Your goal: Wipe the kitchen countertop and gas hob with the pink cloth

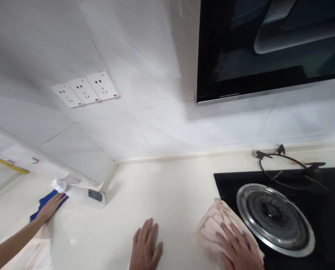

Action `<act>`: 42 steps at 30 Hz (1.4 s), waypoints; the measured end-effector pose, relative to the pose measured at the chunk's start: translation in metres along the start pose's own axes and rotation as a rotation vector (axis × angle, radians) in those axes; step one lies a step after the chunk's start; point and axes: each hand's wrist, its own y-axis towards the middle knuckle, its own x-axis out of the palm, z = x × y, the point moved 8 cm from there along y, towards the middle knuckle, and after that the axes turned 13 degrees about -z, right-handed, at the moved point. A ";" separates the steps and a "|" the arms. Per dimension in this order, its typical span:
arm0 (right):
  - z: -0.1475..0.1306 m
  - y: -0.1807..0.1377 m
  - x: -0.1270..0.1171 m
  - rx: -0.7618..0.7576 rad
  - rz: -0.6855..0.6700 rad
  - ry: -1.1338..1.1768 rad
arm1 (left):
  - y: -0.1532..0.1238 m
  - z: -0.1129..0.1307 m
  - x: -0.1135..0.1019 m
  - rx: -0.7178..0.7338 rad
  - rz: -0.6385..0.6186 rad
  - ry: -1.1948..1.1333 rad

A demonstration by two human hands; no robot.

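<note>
My left hand (pixel 145 245) lies flat on the pale countertop (pixel 167 187), fingers stretched out and holding nothing. A pinkish-white cloth (pixel 216 221) with a line pattern is under my right hand (pixel 237 247). The fingers of that hand are bent over the cloth and press it down where the counter meets the black cooktop (pixel 224 183). Just right of the cloth is a round burner (pixel 274 219) with a shiny metal ring, its pan support off.
Another person's hand (pixel 50 206) presses a blue cloth (pixel 42 204) at the left, beside a white bottle (pixel 83 197). A dark pan support (pixel 264 170) leans at the back. Wall sockets (pixel 85 90) and a black glass range hood (pixel 240 67) are above.
</note>
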 end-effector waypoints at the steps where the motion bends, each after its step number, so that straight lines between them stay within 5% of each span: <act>1: 0.003 0.014 -0.003 0.019 -0.002 0.016 | 0.000 0.000 -0.001 0.001 0.003 -0.006; 4: 0.008 0.062 -0.011 0.031 -0.025 -0.019 | 0.000 0.001 -0.002 0.007 0.009 -0.017; 10: 0.011 0.169 -0.011 0.155 -0.320 0.004 | -0.002 0.001 -0.003 -0.004 -0.008 -0.046; 14: -0.019 0.218 -0.007 0.105 -0.340 0.009 | -0.002 0.002 -0.004 -0.004 -0.019 -0.066; 19: -0.081 0.240 0.004 -0.028 -0.337 0.042 | -0.002 0.003 -0.005 -0.009 -0.040 -0.084; 24: -0.150 0.227 -0.001 -0.200 -0.296 0.093 | -0.001 0.003 -0.005 -0.007 -0.043 -0.069; 29: -0.190 0.166 -0.010 -0.357 -0.228 0.135 | -0.002 0.002 -0.004 -0.007 -0.048 -0.076; 36: -0.153 0.064 -0.020 -0.464 -0.066 0.096 | -0.003 0.001 0.000 0.025 -0.047 -0.074; 42: -0.125 0.075 -0.007 -0.452 -0.272 0.216 | -0.001 0.001 -0.003 0.001 -0.030 -0.075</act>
